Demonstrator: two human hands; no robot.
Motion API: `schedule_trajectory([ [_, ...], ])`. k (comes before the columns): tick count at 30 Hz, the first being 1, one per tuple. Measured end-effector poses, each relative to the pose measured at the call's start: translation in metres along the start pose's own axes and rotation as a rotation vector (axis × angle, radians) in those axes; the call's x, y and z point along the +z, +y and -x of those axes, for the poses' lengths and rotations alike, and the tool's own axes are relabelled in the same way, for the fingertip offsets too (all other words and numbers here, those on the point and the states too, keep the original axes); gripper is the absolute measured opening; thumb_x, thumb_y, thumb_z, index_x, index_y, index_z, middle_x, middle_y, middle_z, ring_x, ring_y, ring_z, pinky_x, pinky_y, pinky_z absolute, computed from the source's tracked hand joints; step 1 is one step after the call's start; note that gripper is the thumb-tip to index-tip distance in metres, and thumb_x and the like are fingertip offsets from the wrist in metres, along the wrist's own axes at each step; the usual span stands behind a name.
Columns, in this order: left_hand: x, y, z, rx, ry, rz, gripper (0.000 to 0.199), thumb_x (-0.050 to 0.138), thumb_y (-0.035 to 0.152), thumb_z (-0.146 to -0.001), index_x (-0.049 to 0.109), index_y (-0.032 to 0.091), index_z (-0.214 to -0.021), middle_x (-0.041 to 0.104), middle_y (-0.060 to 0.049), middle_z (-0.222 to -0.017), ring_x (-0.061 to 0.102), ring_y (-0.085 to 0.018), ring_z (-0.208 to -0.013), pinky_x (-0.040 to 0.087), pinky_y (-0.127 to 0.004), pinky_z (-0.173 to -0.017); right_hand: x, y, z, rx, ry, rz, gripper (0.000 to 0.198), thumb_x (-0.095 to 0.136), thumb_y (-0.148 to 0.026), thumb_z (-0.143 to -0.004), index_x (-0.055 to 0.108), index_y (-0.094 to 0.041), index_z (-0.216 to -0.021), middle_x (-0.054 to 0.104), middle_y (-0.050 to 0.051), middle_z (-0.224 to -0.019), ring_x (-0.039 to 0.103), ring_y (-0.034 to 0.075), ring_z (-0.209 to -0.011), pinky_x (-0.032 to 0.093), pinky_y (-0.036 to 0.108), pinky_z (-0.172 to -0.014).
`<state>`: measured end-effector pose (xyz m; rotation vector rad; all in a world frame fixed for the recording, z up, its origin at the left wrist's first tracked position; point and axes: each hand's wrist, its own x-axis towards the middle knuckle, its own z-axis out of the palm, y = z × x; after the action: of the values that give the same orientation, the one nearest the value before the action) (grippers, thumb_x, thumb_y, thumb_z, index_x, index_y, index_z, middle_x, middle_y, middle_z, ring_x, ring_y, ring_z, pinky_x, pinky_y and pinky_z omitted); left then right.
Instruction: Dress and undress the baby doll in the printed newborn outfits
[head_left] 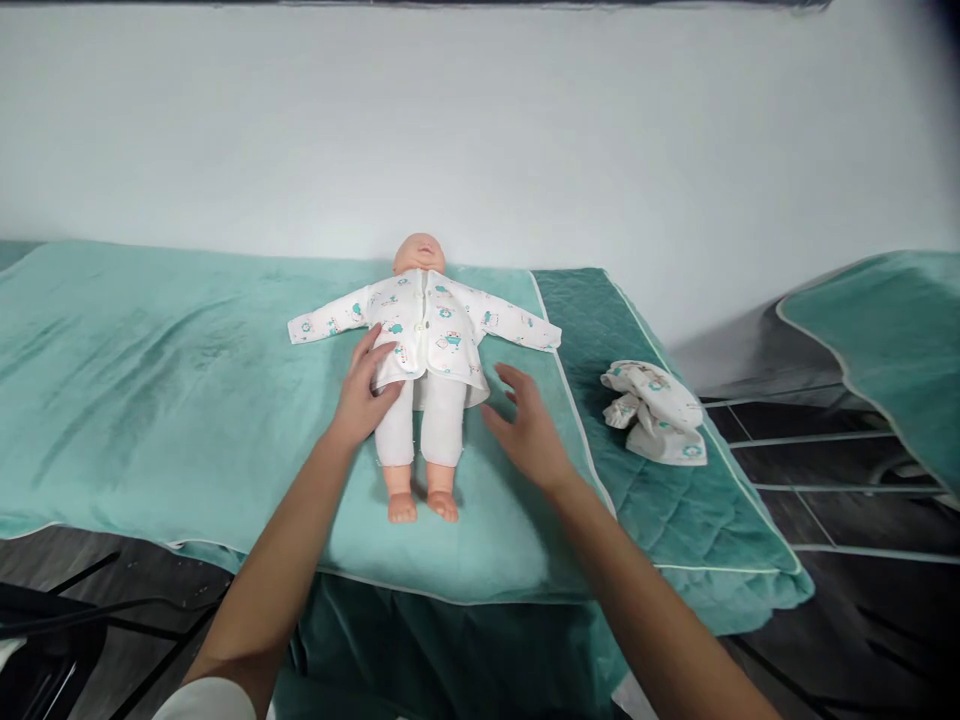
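A baby doll (420, 252) lies on its back on the green bed cover, head toward the wall and bare feet toward me. It wears a white printed jacket (450, 330), closed down the front, with both sleeves spread out to the sides. White pants (442, 425) cover its legs to the shins. My left hand (365, 392) rests at the jacket's lower left edge, fingers apart on the cloth. Beside the lower right edge, my right hand (523, 420) is held with fingers spread and nothing in it, a little away from the jacket.
A crumpled white printed cloth (656, 412) lies on the dark green quilted part (645, 520) of the bed. The light green cover (187, 400) stretches left. A white wall (480, 130) stands behind. At the right are a metal frame (817, 440) and another green cover (892, 340).
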<state>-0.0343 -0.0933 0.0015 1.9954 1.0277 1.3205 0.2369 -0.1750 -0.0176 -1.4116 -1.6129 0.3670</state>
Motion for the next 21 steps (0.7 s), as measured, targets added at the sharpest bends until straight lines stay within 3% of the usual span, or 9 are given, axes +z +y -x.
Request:
schedule_trajectory([
  [3,0.002,-0.005,0.0,-0.031,0.114,0.02,0.025,0.061,0.032,-0.095,0.07,0.025,-0.117,0.058,-0.009,-0.152,0.053,-0.026,-0.142,0.042,-0.047,-0.121,0.039,-0.011,-0.025,-0.005,0.078,-0.062,0.049,0.056,-0.021,-0.089,0.056,-0.023,-0.138,0.059,0.013,-0.138,0.054,0.026,-0.132,0.046,0.053,-0.114],
  [6,0.002,-0.016,-0.005,-0.2,0.316,0.128,0.023,0.06,0.039,-0.096,0.072,0.022,-0.105,0.074,-0.007,-0.12,0.067,-0.023,-0.113,0.053,-0.039,-0.103,0.05,-0.01,-0.037,0.022,0.195,-0.097,0.042,0.053,-0.02,-0.089,0.064,-0.023,-0.129,0.062,0.01,-0.126,0.059,0.024,-0.117,0.053,0.045,-0.102],
  [9,0.002,-0.027,-0.01,-0.33,0.448,0.269,0.025,0.066,0.041,-0.092,0.071,0.019,-0.102,0.072,-0.002,-0.094,0.064,-0.016,-0.084,0.051,-0.027,-0.08,0.047,-0.01,-0.035,0.02,0.282,-0.116,0.03,0.056,-0.024,-0.091,0.069,-0.024,-0.118,0.061,0.008,-0.117,0.06,0.02,-0.103,0.055,0.035,-0.085],
  [11,0.002,-0.034,-0.013,-0.353,0.448,0.339,0.023,0.07,0.04,-0.091,0.071,0.019,-0.1,0.069,-0.001,-0.091,0.062,-0.014,-0.082,0.048,-0.024,-0.076,0.044,-0.014,-0.031,-0.035,0.307,-0.118,0.022,0.059,-0.027,-0.092,0.071,-0.024,-0.11,0.061,0.007,-0.11,0.06,0.02,-0.1,0.053,0.034,-0.083],
  [14,0.003,-0.04,-0.015,-0.381,0.453,0.415,0.018,0.071,0.034,-0.089,0.07,0.02,-0.1,0.068,0.0,-0.091,0.062,-0.013,-0.083,0.048,-0.024,-0.077,0.042,-0.02,-0.03,-0.086,0.241,-0.133,0.016,0.061,-0.035,-0.095,0.07,-0.023,-0.1,0.063,0.006,-0.102,0.06,0.02,-0.095,0.051,0.036,-0.085],
  [18,0.003,-0.044,-0.016,-0.38,0.456,0.39,0.017,0.069,0.025,-0.087,0.07,0.021,-0.104,0.069,-0.001,-0.093,0.062,-0.013,-0.084,0.047,-0.024,-0.077,0.041,-0.018,-0.034,0.161,0.242,-0.269,0.034,0.056,-0.049,-0.098,0.059,-0.021,-0.079,0.056,0.0,-0.075,0.053,0.015,-0.074,0.046,0.029,-0.071],
  [21,0.004,-0.043,-0.014,-0.408,0.427,0.285,0.025,0.068,0.021,-0.085,0.068,0.021,-0.11,0.067,0.0,-0.097,0.059,-0.011,-0.077,0.045,-0.024,-0.071,0.041,-0.009,-0.037,0.377,0.289,-0.458,0.035,0.06,-0.053,-0.091,0.055,-0.021,-0.08,0.052,-0.004,-0.068,0.05,0.013,-0.065,0.044,0.027,-0.064],
])
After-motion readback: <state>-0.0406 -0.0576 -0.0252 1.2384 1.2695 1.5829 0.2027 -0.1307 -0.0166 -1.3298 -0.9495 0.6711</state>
